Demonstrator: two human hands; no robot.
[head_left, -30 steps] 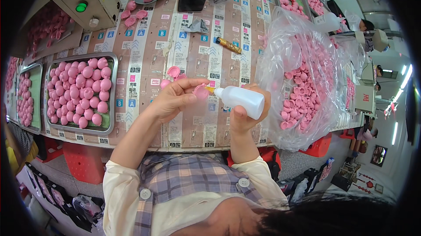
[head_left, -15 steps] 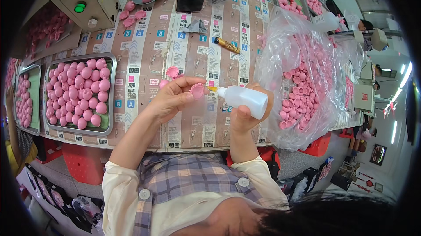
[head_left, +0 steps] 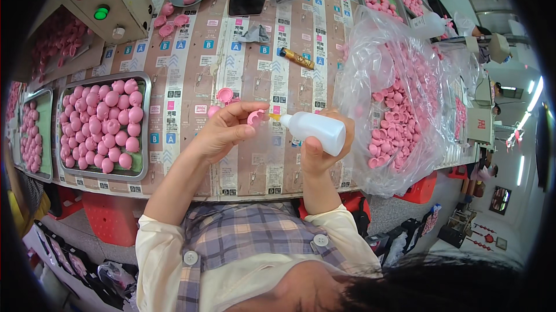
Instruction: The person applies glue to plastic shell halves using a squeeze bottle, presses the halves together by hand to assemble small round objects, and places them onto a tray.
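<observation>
- Head view: since the earlier frame, the pink shell has turned, its hollow now facing less upward and more to the right; the bottle has shifted slightly left with the whole scene.
- Left hand: closed in a light pinch, thumb and forefinger on the shell. Probably held by its edges so that the right side stays reachable.
- Right hand: wrapped around the white bottle, thumb on the near side. Bottle lies nearly level, yellow tip aimed left at the shell's right rim. Contact: cannot tell. This hold presumably lets one hand aim and squeeze together.
- Shell position: above the table, between the hands. Two loose pink pieces sit just beyond the left hand, perhaps kept within reach.
- Left: metal tray of round pink balls; raised rim likely stops rolling.
- Right: clear plastic bag, spread open over many pink cups; the opening appears to give the right side easy access.
</observation>
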